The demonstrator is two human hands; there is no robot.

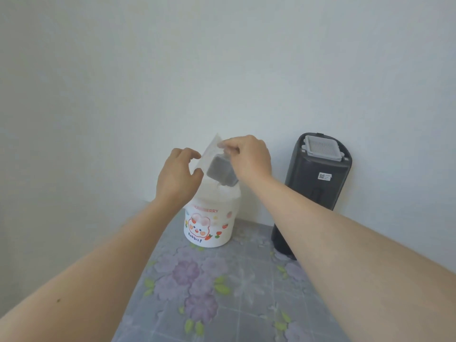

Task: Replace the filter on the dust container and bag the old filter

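Forearms reach out over the flowered surface [222, 292] toward a white bucket [209, 228] printed with a rabbit. Directly above it, the right hand [249, 159] has its grip pinched shut on the top edge of a clear bag [209, 154], with the grey old filter [222, 174] hanging inside just below the fingers. Left of that, the left hand [179, 176] is loosely curled, its grip part open at the bag's other edge. Sealing well probably means pinching both edges and pressing along the opening. Farther right, the dark dust container [318, 171] leans on the wall, a white filter [322, 147] seated on top.
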